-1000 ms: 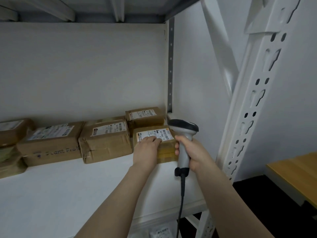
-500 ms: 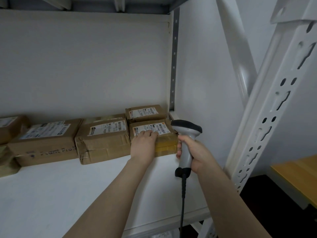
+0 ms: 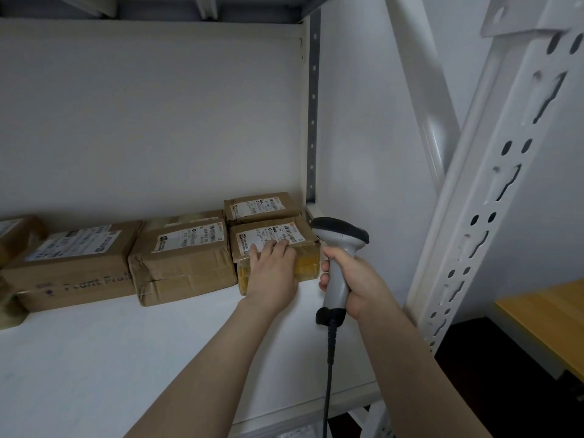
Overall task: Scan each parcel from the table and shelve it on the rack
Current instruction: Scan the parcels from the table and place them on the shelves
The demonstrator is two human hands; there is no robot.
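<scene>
On the white shelf (image 3: 126,358), near its right end, the parcel (image 3: 303,248) lies flat, label up, close against a second box (image 3: 262,207) behind and a third (image 3: 183,257) at its left. The left hand (image 3: 271,273) rests on its front top edge, fingers (image 3: 278,248) released, laid nearly straight over the label. The right hand (image 3: 354,279) is clenched round the scanner (image 3: 339,241) handle, just right of the parcel, cord (image 3: 328,358) hanging down. A wooden worktop (image 3: 550,314) shows far right.
</scene>
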